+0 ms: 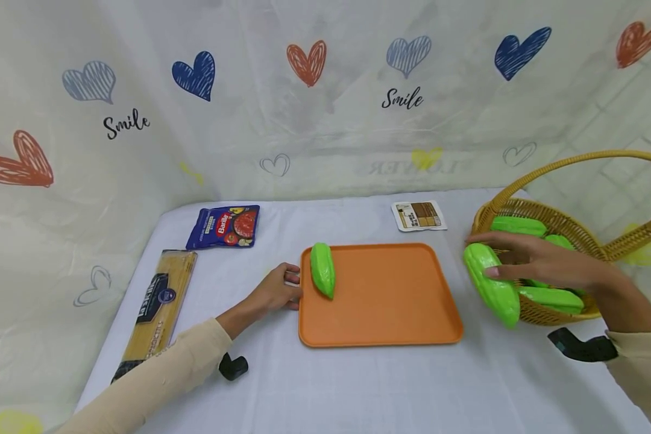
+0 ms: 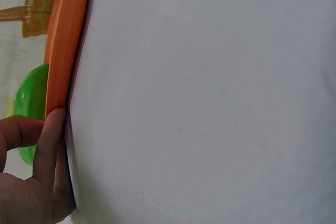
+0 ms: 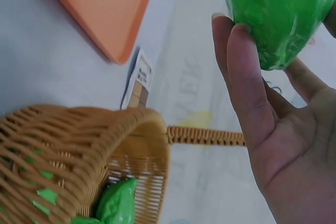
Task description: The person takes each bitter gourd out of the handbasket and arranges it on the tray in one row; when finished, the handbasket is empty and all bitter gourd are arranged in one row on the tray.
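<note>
My right hand [image 1: 542,259] grips a glossy green bitter gourd [image 1: 490,283] at the left rim of a wicker basket [image 1: 588,232]. The fingers lie along one side of it, the thumb on the other. In the right wrist view the held gourd [image 3: 278,14] is raised above the basket, which has more green gourds [image 3: 118,200] inside. My left hand [image 1: 276,289] holds the left edge of an orange tray [image 1: 390,295], fingertips at its rim. One gourd [image 1: 322,270] lies lengthwise near the tray's left side, close to those fingers.
A blue Barilla pouch [image 1: 224,226] lies at the back left, with a pack of spaghetti [image 1: 160,307] in front of it. Behind the tray is a small white-and-brown packet [image 1: 419,216]. The basket's tall handle [image 1: 586,157] arches up. A heart-printed cloth [image 1: 336,132] hangs behind the table.
</note>
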Available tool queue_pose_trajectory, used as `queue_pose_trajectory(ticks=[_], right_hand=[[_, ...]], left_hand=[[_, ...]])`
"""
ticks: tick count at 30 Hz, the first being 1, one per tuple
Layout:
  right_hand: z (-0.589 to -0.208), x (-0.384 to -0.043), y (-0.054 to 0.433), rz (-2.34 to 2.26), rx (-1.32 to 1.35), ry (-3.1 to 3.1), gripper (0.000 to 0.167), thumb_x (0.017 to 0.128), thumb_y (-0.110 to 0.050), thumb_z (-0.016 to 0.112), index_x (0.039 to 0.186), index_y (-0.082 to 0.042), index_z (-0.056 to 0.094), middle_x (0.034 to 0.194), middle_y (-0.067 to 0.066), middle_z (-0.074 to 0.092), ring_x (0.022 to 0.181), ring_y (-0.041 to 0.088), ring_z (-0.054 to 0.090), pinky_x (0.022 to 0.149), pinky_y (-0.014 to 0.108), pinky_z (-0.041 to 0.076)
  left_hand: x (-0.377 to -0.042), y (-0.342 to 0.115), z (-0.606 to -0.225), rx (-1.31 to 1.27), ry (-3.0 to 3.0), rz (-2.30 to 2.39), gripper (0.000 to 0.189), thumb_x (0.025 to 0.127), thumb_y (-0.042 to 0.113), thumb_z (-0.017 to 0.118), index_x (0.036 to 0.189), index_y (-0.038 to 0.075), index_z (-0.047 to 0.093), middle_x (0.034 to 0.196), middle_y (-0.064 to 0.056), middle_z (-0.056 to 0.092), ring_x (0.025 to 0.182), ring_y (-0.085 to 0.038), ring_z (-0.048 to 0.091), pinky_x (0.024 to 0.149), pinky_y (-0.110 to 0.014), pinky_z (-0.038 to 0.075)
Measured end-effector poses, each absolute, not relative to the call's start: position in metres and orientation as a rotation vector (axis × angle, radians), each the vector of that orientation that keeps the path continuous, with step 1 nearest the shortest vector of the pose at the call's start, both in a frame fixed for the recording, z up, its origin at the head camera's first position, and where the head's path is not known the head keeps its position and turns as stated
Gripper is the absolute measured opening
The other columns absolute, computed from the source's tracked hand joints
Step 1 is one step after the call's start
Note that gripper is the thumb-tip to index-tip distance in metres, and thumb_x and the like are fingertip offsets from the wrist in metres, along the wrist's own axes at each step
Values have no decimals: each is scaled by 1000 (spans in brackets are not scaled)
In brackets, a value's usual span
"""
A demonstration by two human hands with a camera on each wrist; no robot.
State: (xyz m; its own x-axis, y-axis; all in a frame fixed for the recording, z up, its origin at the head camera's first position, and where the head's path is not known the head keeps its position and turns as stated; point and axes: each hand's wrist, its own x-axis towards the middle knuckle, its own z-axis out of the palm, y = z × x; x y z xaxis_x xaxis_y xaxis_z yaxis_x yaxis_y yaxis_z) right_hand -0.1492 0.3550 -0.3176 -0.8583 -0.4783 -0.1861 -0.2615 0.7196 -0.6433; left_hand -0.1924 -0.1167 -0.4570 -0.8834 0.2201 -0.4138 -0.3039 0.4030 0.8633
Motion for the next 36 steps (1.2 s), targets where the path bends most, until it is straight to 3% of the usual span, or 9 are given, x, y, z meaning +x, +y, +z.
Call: queue_pose_trajectory(ticks=[2,5,6,9,12,18,26,36], right_hand=[[-320,-150,351,-914,-581,2583,54,98,-24,64,148,-30,44,131,3,54,84,9,62,65,27,55],[-325,-153,344,-883,-564,2620,54,98,-29,65,148,-34,45,142,3,52,112,10,58,80,29,56],[-327,-155,342,-873,-563,2631,54,97,-30,65,147,-34,45,146,3,49,122,13,53,86,33,55],[-332,-158,333,-899,-570,2618,55,97,-31,66,147,-33,45,150,7,47,130,32,50,93,45,53],[-337,-161,323,-966,-582,2588,54,96,-30,67,146,-29,46,150,11,46,130,40,48,94,49,52],[-349,-169,304,-1027,-603,2564,53,95,-31,69,144,-27,49,140,6,55,128,36,52,94,45,53],[-368,-183,283,-1111,-557,2450,58,94,-32,70,146,-20,45,143,11,50,128,41,53,101,56,52],[-382,-189,267,-1098,-579,2436,59,94,-31,70,145,-14,46,139,14,54,123,39,56,97,48,56]], left_hand=[[-193,-117,-457,-74,2197,1489,60,86,1,68,141,5,45,123,-15,54,92,-22,66,70,-31,65],[-193,-117,-457,-77,2200,1473,59,87,3,68,141,6,45,124,-14,54,92,-22,66,70,-30,65],[-193,-118,-456,-77,2202,1467,59,87,3,69,141,6,45,124,-13,55,92,-22,66,70,-30,65],[-192,-118,-456,-78,2206,1458,59,87,5,69,141,7,45,124,-13,55,92,-22,66,70,-30,65],[-192,-118,-455,-76,2210,1460,59,87,5,69,141,7,45,124,-13,55,93,-22,66,70,-30,65],[-191,-117,-456,-59,2201,1492,60,86,3,69,141,4,45,123,-14,54,93,-22,66,70,-31,65],[-191,-117,-457,-55,2193,1510,60,86,1,68,141,3,45,123,-15,54,94,-22,65,70,-31,65],[-189,-119,-454,-48,2190,1513,61,86,2,68,142,4,45,124,-15,53,94,-23,65,70,-32,65]])
